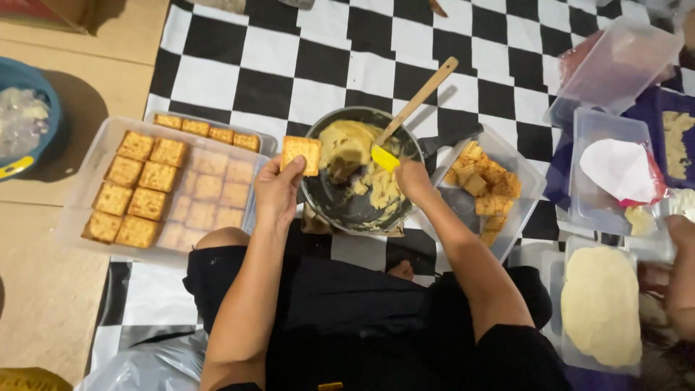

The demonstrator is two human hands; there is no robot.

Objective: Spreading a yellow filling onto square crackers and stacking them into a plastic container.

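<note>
Two hands at work: left hand (277, 190) pinches a cracker (300, 154), right hand (413, 177) grips the spatula (405, 119) in the filling pan (362, 170); spreading likely needs a loaded blade.

Dim warm light, soft blur, edges distorted, shadows left.

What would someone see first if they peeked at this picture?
Probably the dark pan of yellow paste in the middle, on the black-and-white checked cloth. The right hand holds a spatula with a yellow blade in it, and the left hand holds up one square cracker beside the pan's rim. To the left, a clear tray is packed with rows of the same crackers.
</note>
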